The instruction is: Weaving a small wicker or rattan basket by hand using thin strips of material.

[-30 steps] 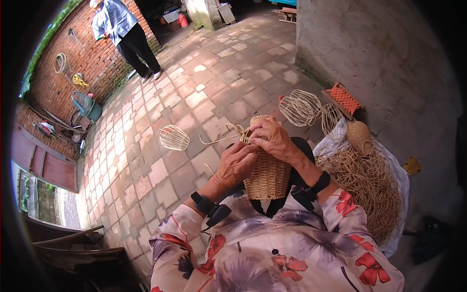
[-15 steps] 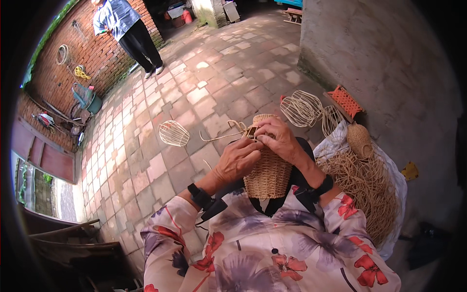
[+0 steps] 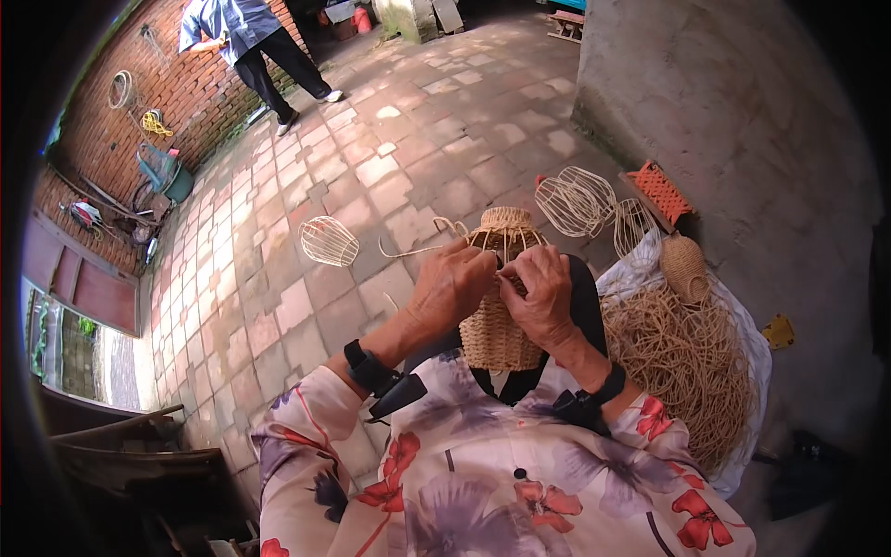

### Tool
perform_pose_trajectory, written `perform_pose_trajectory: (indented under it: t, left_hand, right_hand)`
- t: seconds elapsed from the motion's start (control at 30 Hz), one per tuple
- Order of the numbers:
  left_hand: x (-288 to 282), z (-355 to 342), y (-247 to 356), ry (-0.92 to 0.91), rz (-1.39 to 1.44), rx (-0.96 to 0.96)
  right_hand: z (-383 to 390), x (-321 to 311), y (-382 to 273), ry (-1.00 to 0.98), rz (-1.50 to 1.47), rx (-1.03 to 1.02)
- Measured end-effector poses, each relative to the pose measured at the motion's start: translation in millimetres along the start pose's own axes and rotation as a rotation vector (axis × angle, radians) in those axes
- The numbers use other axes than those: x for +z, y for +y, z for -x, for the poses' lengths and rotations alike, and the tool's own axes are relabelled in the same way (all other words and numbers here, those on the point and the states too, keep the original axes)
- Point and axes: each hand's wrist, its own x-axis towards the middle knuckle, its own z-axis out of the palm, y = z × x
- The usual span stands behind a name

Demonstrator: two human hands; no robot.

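Note:
A vase-shaped woven straw basket [image 3: 499, 342] stands upright at my lap, its narrow neck upward. Below the neck bare ribs show, with an unwoven gap; the lower body is tightly woven. My left hand [image 3: 457, 283] is closed at the left side of that gap. From the right, my right hand [image 3: 540, 295] pinches with thumb and forefinger, its tips close to the left hand's. What lies between the fingertips is too small and covered to make out. A loose straw cord [image 3: 408, 252] trails leftward from behind my left hand, with a loop beside the neck.
To the right, a white sack [image 3: 759, 371] bears a heap of straw cords [image 3: 682, 371] and a finished woven vessel [image 3: 684, 269]. Bare rib frames [image 3: 575, 202] lie beyond, near an orange lattice seat [image 3: 661, 192]. Another frame [image 3: 329, 241] lies on the paving. A person [image 3: 246, 42] stands far left.
Both hands have come down from the rim to the front of the ribs, so the neck now shows. The hands have drawn slightly apart. The standing person has stepped to the right.

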Motion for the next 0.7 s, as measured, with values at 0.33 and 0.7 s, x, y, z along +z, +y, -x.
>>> perform_pose_trajectory:
  t: [0.33, 0.7]
  left_hand:
    - [5.8, 1.0, -5.3, 0.067, 0.22, -0.118]
    - [3.4, 2.5, 0.2, -0.011, -0.103, -0.085]
  right_hand:
    - [-4.7, -0.4, -0.6, -0.08, 0.002, 0.053]
    - [-4.8, 4.2, -2.8, -0.087, 0.048, 0.106]
